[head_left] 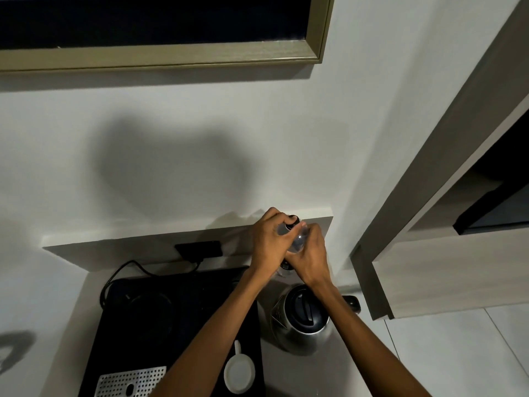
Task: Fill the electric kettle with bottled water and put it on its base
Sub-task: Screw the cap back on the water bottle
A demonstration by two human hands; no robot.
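A clear plastic water bottle (299, 239) with a black cap (292, 220) is held up above the back of the counter. My left hand (267, 242) wraps its upper part, with the fingers at the cap. My right hand (310, 257) grips the bottle's body from the right. A steel electric kettle (300, 319) with a closed black lid stands on the counter below my right forearm. Its round black base (150, 312) lies on the dark tray to the left, with a cord running to a wall socket.
A black tray (183, 305) holds the base, a white cup (239, 373) and a perforated metal grille (130, 382). A black socket plate (199, 249) sits on the backsplash. A small dark object (352, 302) lies right of the kettle. A wooden cabinet (446, 267) borders the right side.
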